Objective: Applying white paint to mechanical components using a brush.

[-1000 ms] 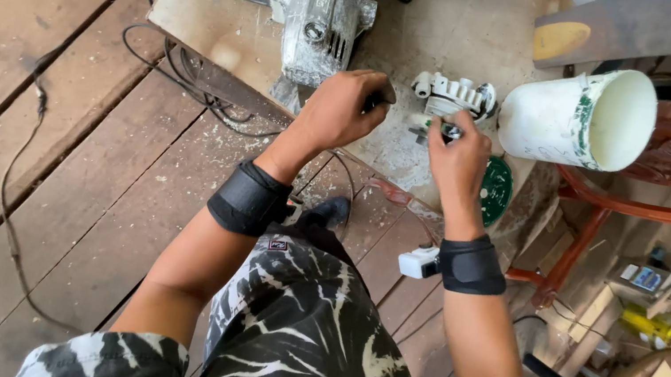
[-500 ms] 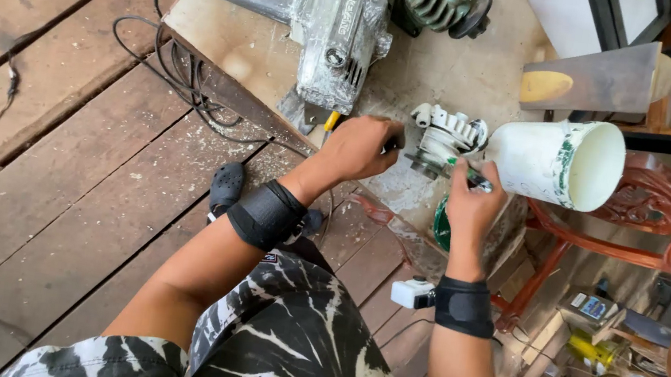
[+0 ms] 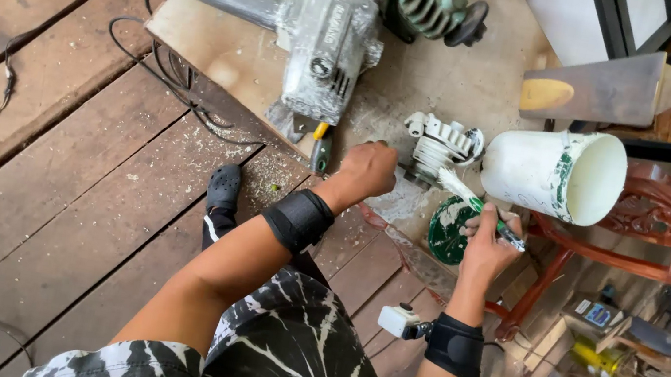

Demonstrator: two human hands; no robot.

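My right hand (image 3: 488,244) grips a green-handled brush (image 3: 476,206), bristles on the white finned part (image 3: 441,147) just ahead. My left hand (image 3: 367,171) is clenched beside that part. White bucket (image 3: 549,173) lies past my right hand.

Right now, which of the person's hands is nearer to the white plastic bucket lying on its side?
The right hand, holding a brush just below the white plastic bucket. The left hand is farther left, beyond a white finned part.

white bucket (image 3: 549,171), grey power tool (image 3: 324,34), blk/white patterned shorts (image 3: 299,362), prob. green lid (image 3: 447,229)
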